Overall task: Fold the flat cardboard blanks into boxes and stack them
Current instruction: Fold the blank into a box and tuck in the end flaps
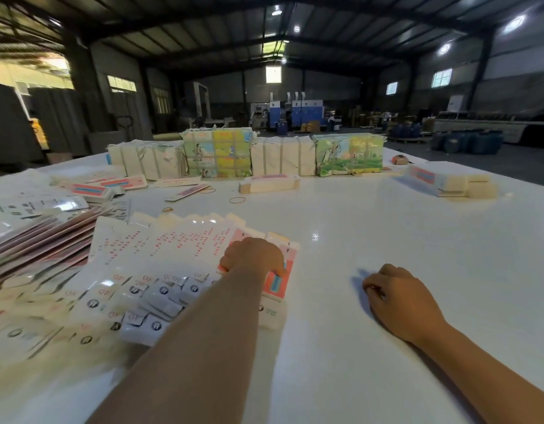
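Head view. The person's left hand [253, 255] is resting on the rightmost flat cardboard blank [279, 275], the one printed pink, red and blue, with fingers curled down onto its right edge; whether the fingertips are pinching the edge or only pressing it cannot be told. That blank is topping a fanned spread of white printed flat blanks [160, 264] that is lying on the near-left part of the large white table [386, 215] and running off toward the left edge of the frame, where things are blurring. The right hand [399, 298] is lying knuckles-up on bare tabletop, well apart from the blanks, fingers loosely curled and holding nothing.

Between the two hands and out to the right, open white surface is stretching to the table's far edge. Further back, a folded long white box [269, 183] is lying near the middle, and a small stack of folded pink-and-white boxes [445, 183] is sitting near the right edge. Tan rubber bands [237, 200] are lying loose beyond the fan. Along the far edge, strapped bundles of white and colourfully printed packs [217, 154] are lining up in a row.
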